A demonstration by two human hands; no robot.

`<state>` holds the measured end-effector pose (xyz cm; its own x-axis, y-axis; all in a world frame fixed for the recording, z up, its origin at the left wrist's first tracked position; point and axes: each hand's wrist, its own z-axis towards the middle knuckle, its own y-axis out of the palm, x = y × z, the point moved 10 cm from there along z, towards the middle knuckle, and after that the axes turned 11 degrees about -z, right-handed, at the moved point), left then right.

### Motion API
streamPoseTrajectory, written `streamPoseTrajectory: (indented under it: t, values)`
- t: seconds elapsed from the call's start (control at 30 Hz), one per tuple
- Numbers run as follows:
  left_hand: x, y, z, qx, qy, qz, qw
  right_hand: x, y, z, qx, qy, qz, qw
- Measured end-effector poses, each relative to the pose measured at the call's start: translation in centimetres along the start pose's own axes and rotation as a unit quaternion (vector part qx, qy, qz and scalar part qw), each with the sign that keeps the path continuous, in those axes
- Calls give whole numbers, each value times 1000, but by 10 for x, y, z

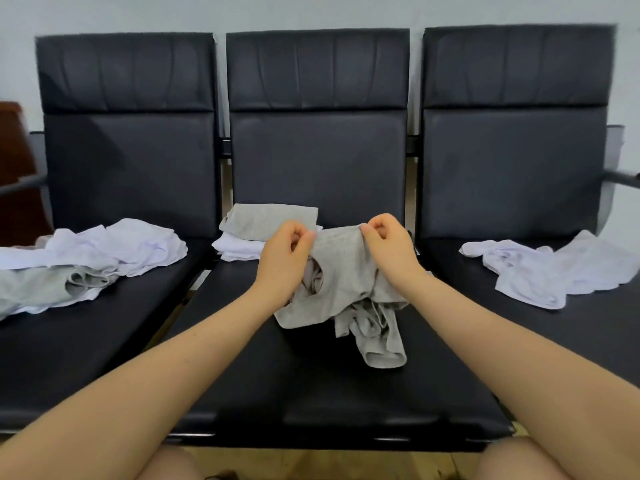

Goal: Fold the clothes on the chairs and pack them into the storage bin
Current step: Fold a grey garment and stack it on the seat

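Note:
A crumpled grey garment (349, 289) hangs over the middle chair seat (311, 382), its lower end resting on the cushion. My left hand (285, 258) pinches its upper edge on the left. My right hand (389, 247) pinches the same edge on the right. Behind them, at the back of the middle seat, lies a folded stack: a grey piece (270, 220) on top of a white one (239, 247). A loose heap of white and grey clothes (90, 261) lies on the left chair. An unfolded white garment (554, 268) lies on the right chair. No storage bin is in view.
Three black padded chairs stand side by side against a pale wall (311, 12). A brown wooden piece of furniture (14, 168) stands at the far left. Metal armrests (623, 178) stick out at both ends of the row. My knees show at the bottom edge.

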<state>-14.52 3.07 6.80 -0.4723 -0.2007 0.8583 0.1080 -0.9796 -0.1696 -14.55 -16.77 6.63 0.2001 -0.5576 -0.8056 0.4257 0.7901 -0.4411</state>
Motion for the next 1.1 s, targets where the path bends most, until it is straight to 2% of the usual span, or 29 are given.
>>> streamPoseTrajectory:
  t: [0.1, 0.2, 0.23, 0.3, 0.37, 0.4, 0.43, 0.5, 0.6, 0.67, 0.7, 0.8, 0.9, 1.0, 1.1]
  values:
    - [28, -4, 9, 18, 42, -46, 998, -11, -11, 8, 12, 0, 57, 998]
    - [23, -4, 19, 18, 5, -57, 998, -14, -13, 18, 15, -8, 30, 999]
    - [12, -3, 21, 16, -20, -46, 999, -9, -10, 20, 14, -3, -1, 1000]
    - [-21, -1, 18, 0, -85, 7, 996, 5, -1, 21, 12, -2, -145, 989]
    - [-55, 0, 9, -54, -142, 109, 982, 12, 11, 11, 1, -46, -290, 956]
    - [-70, 1, 3, -92, -159, 150, 971, 9, 19, 3, -10, -87, -309, 947]
    - [-82, 0, -3, -125, -171, 179, 961, 4, 28, -8, -33, -135, -298, 945]
    - [-99, -7, -12, -158, -192, 209, 946, -7, 53, -37, -131, -202, -242, 940]
    - [-118, -17, -25, -175, -248, 178, 936, -5, 96, -77, -323, -193, -250, 892]
    - [-123, -19, -34, -186, -288, 140, 929, 2, 113, -91, -386, -194, -300, 851]
    - [-124, -19, -35, -191, -292, 127, 929, 3, 115, -92, -391, -199, -296, 848]
    - [-129, -20, -38, -200, -290, 111, 929, 8, 107, -79, -373, -172, -214, 886]
    - [-126, -26, -38, -165, -270, 123, 941, 18, 84, -59, -314, -153, -180, 919]
    - [-104, -43, -25, -51, -203, 68, 976, 25, 50, -36, -216, -121, -143, 958]
    - [-80, -66, -14, 70, -149, 0, 986, 34, 19, -22, -124, -43, -78, 988]
